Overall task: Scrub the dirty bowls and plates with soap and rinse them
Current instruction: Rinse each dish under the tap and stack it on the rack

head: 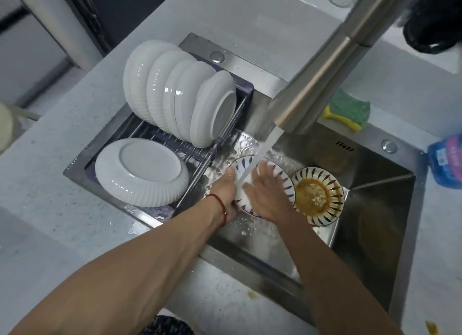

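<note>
A striped blue-and-white bowl sits in the steel sink under the running stream from the faucet. My left hand grips its left rim. My right hand lies flat inside it with fingers straight, rubbing the surface in the water. Just to the right stands a second striped bowl with orange-brown sauce residue in it. Both hands hide much of the first bowl.
A drying rack across the sink's left half holds several white ribbed plates upright and one upside down. A green-yellow sponge lies behind the sink. A blue soap bottle stands at right. Food bits spot the counter.
</note>
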Available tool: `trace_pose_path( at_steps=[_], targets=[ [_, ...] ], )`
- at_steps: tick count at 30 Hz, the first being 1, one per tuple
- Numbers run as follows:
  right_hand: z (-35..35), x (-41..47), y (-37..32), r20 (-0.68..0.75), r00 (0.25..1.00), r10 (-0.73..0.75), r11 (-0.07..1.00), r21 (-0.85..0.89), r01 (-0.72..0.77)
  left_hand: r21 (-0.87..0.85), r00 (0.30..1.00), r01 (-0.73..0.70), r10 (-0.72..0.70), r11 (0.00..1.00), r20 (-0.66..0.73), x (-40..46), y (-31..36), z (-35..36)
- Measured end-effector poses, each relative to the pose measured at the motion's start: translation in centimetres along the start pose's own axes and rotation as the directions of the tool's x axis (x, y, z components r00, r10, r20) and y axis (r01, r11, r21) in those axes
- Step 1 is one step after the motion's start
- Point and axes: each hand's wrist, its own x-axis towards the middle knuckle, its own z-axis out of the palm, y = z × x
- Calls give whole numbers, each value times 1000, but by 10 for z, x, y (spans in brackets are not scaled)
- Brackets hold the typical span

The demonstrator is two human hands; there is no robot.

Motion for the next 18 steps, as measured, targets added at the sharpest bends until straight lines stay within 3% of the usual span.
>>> trace_pose_path(
  at_steps=[4, 6, 7, 9, 11, 14, 16, 18],
  targets=[
    [-9, -25, -28, 44, 952, -302, 937, 196, 288, -145, 999, 50, -47, 988, 24, 10, 8, -7],
    [-9, -48, -3, -12, 921, -390, 919, 50, 390, -178, 998, 33, -40, 984, -40, 10, 9, -8],
    [-9, -49, 13, -21, 943, -331, 942, -56, 330, -189, 998, 12, -23, 982, -56, 11, 5, -4],
    [-12, -35, 27, -67, 996, -66, 973, -226, 50, -222, 999, -10, 0, 975, -43, 7, -5, 5],
    [-12, -9, 12, -142, 989, 45, 968, -236, -78, -254, 1000, -1, -4, 967, -20, 0, -12, 16],
    [-3, 11, -17, -54, 978, -201, 969, -160, 190, -334, 999, 0, 14, 943, 39, 0, -6, 15],
    [-5, -9, -11, 35, 915, -401, 914, -46, 403, -347, 1000, 1, 1, 938, 4, 1, 0, 6],
    [-7, -34, 15, 30, 867, -498, 867, -18, 498, -318, 999, -7, -7, 948, -44, 3, 1, 0]
  ],
)
